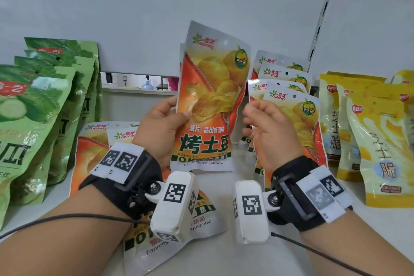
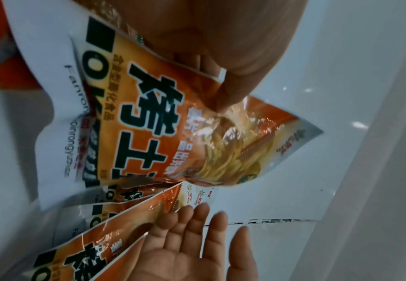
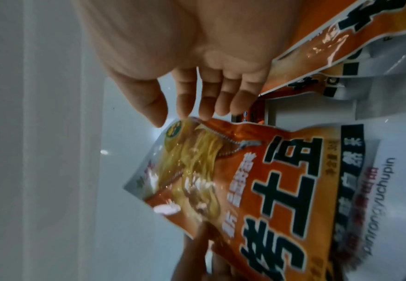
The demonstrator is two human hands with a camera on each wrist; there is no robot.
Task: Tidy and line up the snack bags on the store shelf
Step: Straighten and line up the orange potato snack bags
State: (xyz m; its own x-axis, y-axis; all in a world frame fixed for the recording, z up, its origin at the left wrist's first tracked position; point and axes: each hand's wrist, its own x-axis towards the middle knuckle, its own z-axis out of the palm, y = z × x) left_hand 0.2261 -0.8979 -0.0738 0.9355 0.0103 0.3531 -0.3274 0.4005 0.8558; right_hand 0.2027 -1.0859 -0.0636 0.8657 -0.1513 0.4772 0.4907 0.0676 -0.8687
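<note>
An orange potato-chip bag (image 1: 212, 101) stands upright at the centre of the white shelf (image 1: 212, 260). My left hand (image 1: 165, 123) grips its left edge, thumb on the front; the edge of a second bag shows just behind it. The left wrist view has the thumb (image 2: 228, 95) pressed on that bag (image 2: 173, 133). My right hand (image 1: 266, 127) hovers open to the right of it, fingers relaxed and holding nothing, just in front of a standing row of the same orange bags (image 1: 289, 105). The right wrist view shows its fingers (image 3: 197, 85) above the held bag (image 3: 257, 180).
Several orange bags (image 1: 94, 148) lie flat on the shelf under and left of my wrists. A row of green cucumber bags (image 1: 33, 119) leans at the far left. Yellow bags (image 1: 376, 136) stand at the far right. The white back wall (image 1: 145, 29) is close behind.
</note>
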